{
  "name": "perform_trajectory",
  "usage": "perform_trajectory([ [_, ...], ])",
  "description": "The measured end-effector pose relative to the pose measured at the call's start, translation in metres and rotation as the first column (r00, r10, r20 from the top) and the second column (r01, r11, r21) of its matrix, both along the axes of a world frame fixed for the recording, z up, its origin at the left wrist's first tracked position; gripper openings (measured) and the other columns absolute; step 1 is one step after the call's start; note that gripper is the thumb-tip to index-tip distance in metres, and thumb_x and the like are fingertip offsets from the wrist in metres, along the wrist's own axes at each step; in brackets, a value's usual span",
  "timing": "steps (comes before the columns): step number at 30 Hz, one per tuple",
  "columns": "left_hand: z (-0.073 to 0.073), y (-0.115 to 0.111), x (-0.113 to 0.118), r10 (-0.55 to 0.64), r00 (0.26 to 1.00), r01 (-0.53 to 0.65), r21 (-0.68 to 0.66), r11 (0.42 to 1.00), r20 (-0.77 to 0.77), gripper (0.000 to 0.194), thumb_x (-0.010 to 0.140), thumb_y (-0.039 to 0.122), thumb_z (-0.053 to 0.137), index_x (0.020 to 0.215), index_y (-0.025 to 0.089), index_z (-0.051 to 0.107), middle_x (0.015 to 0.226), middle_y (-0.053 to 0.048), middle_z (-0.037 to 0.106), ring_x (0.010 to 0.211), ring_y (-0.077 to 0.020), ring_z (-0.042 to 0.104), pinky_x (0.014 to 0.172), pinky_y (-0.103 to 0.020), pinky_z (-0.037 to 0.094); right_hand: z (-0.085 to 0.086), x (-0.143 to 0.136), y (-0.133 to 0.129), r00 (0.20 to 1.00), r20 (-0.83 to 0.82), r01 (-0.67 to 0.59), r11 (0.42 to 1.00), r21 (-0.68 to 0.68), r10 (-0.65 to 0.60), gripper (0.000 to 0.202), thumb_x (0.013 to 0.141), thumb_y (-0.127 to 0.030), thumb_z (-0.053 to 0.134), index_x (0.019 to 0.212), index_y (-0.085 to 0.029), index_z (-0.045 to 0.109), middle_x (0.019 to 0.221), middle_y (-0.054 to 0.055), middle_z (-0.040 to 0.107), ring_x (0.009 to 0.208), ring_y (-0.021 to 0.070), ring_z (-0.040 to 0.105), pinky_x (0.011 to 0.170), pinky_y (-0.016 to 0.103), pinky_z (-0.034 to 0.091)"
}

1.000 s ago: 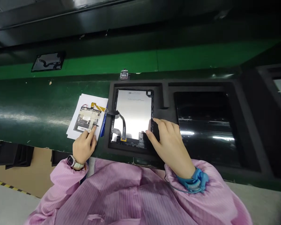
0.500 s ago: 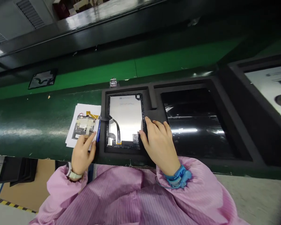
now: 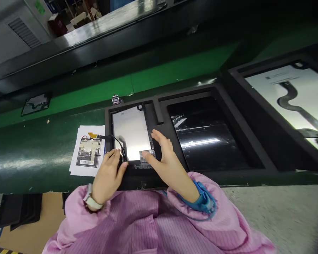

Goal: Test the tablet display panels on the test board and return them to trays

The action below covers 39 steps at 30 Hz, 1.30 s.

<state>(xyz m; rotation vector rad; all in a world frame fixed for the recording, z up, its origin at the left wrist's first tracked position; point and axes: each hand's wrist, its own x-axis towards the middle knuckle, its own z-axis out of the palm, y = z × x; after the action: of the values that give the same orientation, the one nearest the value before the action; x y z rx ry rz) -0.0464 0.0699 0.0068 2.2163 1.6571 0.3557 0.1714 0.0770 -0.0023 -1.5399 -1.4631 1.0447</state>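
Observation:
A display panel with a bright silvery back (image 3: 131,130) lies in the left recess of a black foam tray (image 3: 160,131). At its lower left corner, my left hand (image 3: 108,173) has its thumb and fingertips by the black flex cable (image 3: 119,143); whether it pinches the cable is hidden. My right hand (image 3: 168,160) is spread over the panel's right edge, thumb at the small grey patch (image 3: 145,155). Left of the tray, a circuit board with a battery (image 3: 88,151) rests on white paper (image 3: 74,163), an orange connector (image 3: 92,135) at its top.
A glossy black panel (image 3: 201,137) fills the tray's right recess. Farther right, another tray holds a silvery panel (image 3: 278,95) with a curved cable. A small metal counter (image 3: 116,100) stands behind the left recess. Another panel (image 3: 36,104) lies at the back left.
My left hand has moved right, from the circuit board to the panel's lower left corner. The black cable now reaches left toward the board. The view has shifted, and my right hand's fingers are lifted more.

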Motion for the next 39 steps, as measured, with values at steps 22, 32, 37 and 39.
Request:
perform_trajectory([
  [22, 0.065, 0.066, -0.046, 0.475, 0.460, -0.348, -0.340, 0.874, 0.750, 0.033, 0.080, 0.035, 0.068, 0.112, 0.028, 0.075, 0.120, 0.001, 0.078, 0.121, -0.0322, 0.068, 0.102, -0.048, 0.058, 0.004, -0.115, -0.011, 0.941, 0.002, -0.290, 0.806, 0.516, 0.338, 0.078, 0.101, -0.065, 0.037, 0.156, -0.009, 0.040, 0.157, 0.016, 0.050, 0.147, 0.0343, 0.036, 0.130, 0.063, 0.019],
  [32, 0.034, 0.065, -0.001, 0.429, -0.183, -0.277, -0.465, 0.841, 0.885, 0.026, 0.072, 0.043, 0.078, 0.088, 0.022, 0.076, 0.089, -0.003, 0.080, 0.102, -0.0249, 0.073, 0.100, -0.031, 0.055, 0.013, -0.027, 0.008, 0.994, 0.069, -0.103, 0.956, 0.276, 0.087, 0.073, 0.106, -0.056, 0.028, 0.166, -0.017, 0.013, 0.158, 0.019, 0.046, 0.141, 0.0275, 0.051, 0.122, 0.060, 0.037],
  [37, 0.022, 0.066, 0.021, 0.514, -0.314, -0.023, -0.547, 0.837, 0.799, 0.038, 0.079, 0.053, 0.073, 0.101, 0.022, 0.077, 0.105, -0.008, 0.080, 0.127, -0.0315, 0.064, 0.110, -0.039, 0.049, 0.006, -0.022, 0.002, 0.957, 0.290, -0.083, 0.936, 0.343, -0.022, 0.072, 0.101, -0.066, 0.037, 0.161, -0.026, 0.036, 0.131, 0.016, 0.056, 0.134, 0.0327, 0.052, 0.117, 0.069, 0.037],
  [39, 0.020, 0.064, 0.023, 0.505, -0.336, -0.023, -0.542, 0.840, 0.795, 0.038, 0.080, 0.055, 0.071, 0.101, 0.023, 0.077, 0.105, -0.008, 0.080, 0.132, -0.0324, 0.061, 0.111, -0.040, 0.049, 0.004, -0.023, 0.000, 0.931, 0.360, -0.083, 0.927, 0.366, -0.059, 0.072, 0.099, -0.068, 0.039, 0.159, -0.027, 0.040, 0.125, 0.015, 0.055, 0.129, 0.0324, 0.054, 0.115, 0.070, 0.038],
])
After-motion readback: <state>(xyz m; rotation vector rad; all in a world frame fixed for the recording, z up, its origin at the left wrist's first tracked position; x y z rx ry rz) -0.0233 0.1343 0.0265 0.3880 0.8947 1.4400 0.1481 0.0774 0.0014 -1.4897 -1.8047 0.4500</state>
